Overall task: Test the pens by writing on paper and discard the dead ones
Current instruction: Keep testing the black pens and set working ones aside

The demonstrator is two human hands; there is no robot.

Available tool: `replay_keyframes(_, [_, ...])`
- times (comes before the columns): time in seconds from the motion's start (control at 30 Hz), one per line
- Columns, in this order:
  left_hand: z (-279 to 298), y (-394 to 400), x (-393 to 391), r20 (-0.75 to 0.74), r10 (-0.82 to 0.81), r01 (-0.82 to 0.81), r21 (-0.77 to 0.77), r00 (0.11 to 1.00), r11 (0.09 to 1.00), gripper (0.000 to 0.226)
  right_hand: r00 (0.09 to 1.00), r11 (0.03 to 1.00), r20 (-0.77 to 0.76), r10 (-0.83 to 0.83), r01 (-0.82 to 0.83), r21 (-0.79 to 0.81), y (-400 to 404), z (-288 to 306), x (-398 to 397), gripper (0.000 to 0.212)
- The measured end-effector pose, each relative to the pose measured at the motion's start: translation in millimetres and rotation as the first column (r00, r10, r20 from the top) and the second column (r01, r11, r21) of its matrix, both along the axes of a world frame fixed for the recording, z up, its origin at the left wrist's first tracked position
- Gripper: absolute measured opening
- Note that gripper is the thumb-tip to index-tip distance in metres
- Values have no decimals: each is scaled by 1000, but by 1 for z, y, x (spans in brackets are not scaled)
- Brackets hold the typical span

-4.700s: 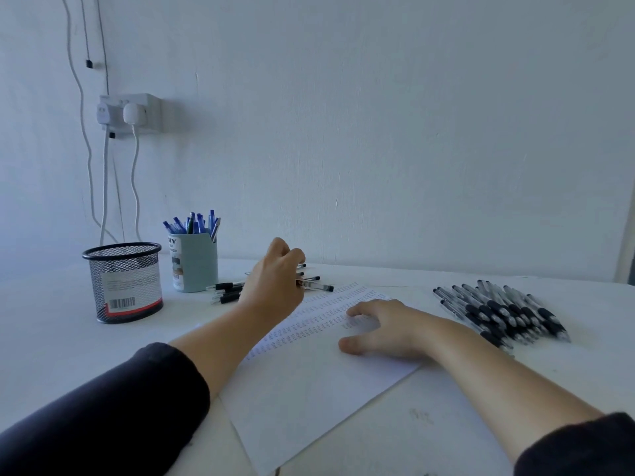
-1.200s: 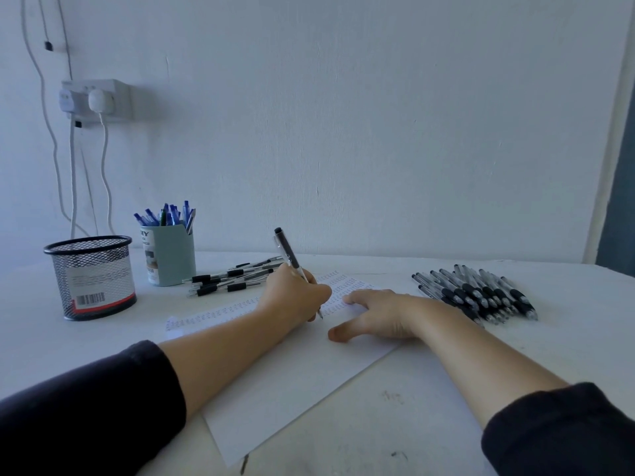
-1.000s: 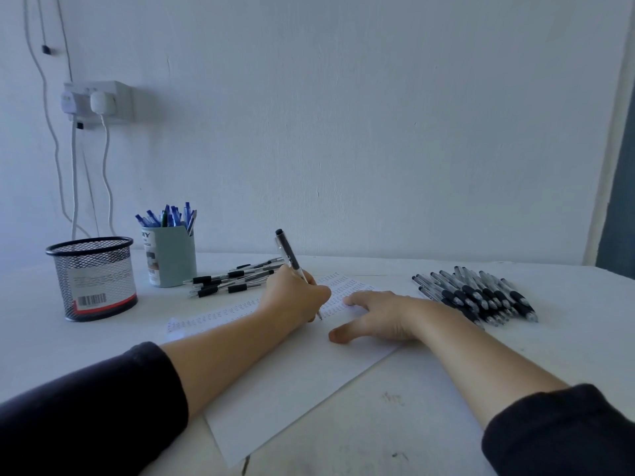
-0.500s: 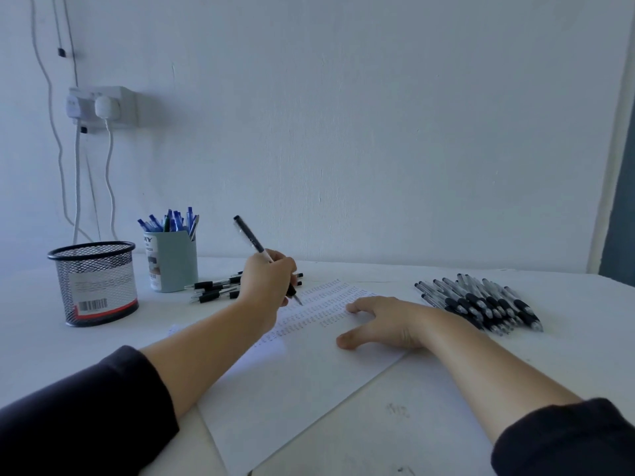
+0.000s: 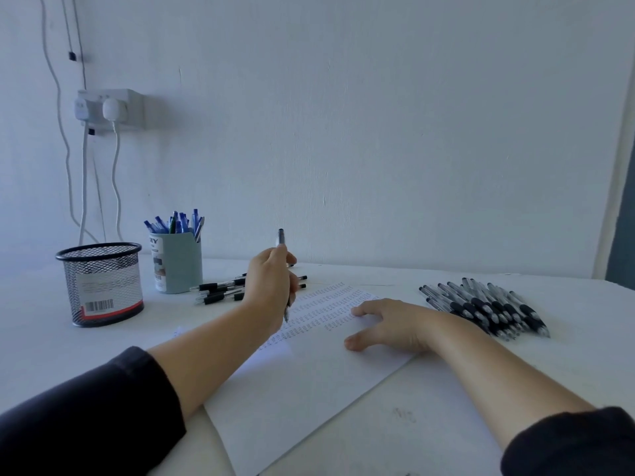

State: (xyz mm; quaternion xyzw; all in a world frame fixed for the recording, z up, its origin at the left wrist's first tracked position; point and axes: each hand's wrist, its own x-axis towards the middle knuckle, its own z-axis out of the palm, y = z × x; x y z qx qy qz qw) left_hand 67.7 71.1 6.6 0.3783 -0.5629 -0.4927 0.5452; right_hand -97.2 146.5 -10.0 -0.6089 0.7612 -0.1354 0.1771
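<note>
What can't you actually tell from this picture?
- Head view: the pen tip, blurred below the left hand.
- The rows of marks on the paper: too small to read.
- Inside the mesh basket: hidden by its wall.

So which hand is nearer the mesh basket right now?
Left. The left hand, gripping a pen, is above the paper's far edge, right of the mesh basket. The right hand rests flat on the paper, farther right.
</note>
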Motion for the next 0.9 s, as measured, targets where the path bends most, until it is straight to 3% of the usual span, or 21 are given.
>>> replay_keyframes(0.33, [-1, -1, -2, 1, 61, -61, 7, 998, 998, 26, 1000, 1000, 11, 6, -6, -12, 4, 3, 2, 73])
replay_keyframes(0.5, [-4, 0, -5, 37, 88, -87, -27, 995, 996, 26, 999, 998, 32, 7, -6, -57, 2, 1, 2, 47])
replay_keyframes(0.6, [-5, 2, -7, 2, 9, -9, -2, 1000, 1000, 16, 997, 983, 72, 16, -2, -182, 1, 2, 3, 37])
replay_keyframes(0.77, [-7, 10, -13, -12, -132, 132, 7, 991, 991, 43, 968, 878, 215, 129, -11, -478, 2, 8, 13, 25])
replay_keyframes(0.9, [-8, 11, -14, -1, -189, 189, 4, 982, 982, 39, 991, 824, 99, 89, -18, -566, 0, 10, 14, 5])
